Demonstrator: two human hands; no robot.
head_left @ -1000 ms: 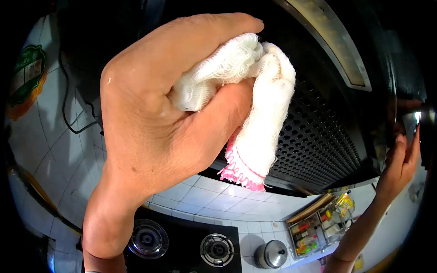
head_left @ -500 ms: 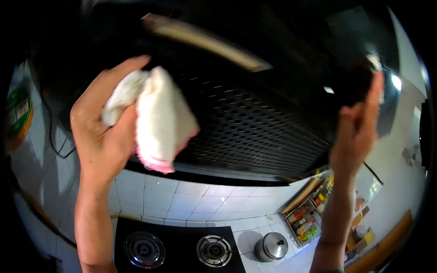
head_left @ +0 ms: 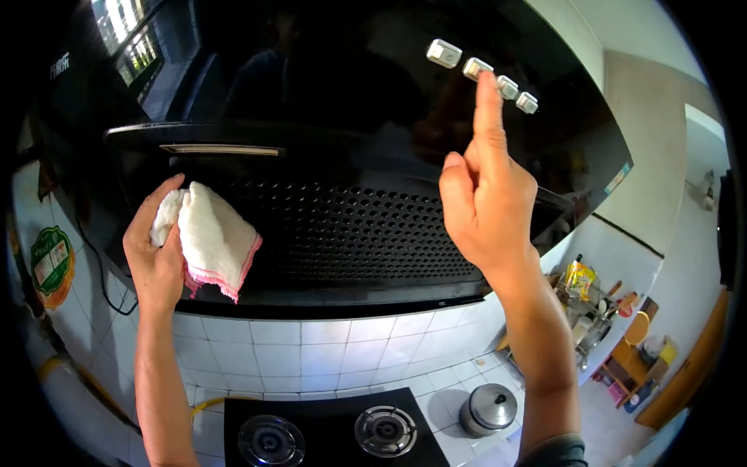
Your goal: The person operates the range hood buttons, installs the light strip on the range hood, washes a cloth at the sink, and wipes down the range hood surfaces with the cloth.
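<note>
My left hand [head_left: 156, 253] grips a folded white cloth [head_left: 214, 237] with pink edging, in front of the lower left part of a black range hood [head_left: 334, 101]. The cloth hangs down beside the thumb, before the hood's perforated panel [head_left: 366, 229]. Higher up on the right, my right hand [head_left: 494, 194] points upward with its index finger stretched out. That fingertip is at the second of the silver square buttons [head_left: 476, 69] on the hood's front. The thumb stands apart, the other fingers are curled, and nothing shows in this hand.
Below the hood is a black gas stove [head_left: 334, 428] with two burners. A lidded metal pot [head_left: 489, 409] stands right of it on the tiled counter. Farther right is a rack [head_left: 583, 319] with utensils and packets. A black cable [head_left: 101, 272] hangs at the left.
The view has shifted, showing the hood's front and buttons. My right hand has moved from the hood's right side to the buttons. My left hand still holds the cloth, now farther from the camera.
</note>
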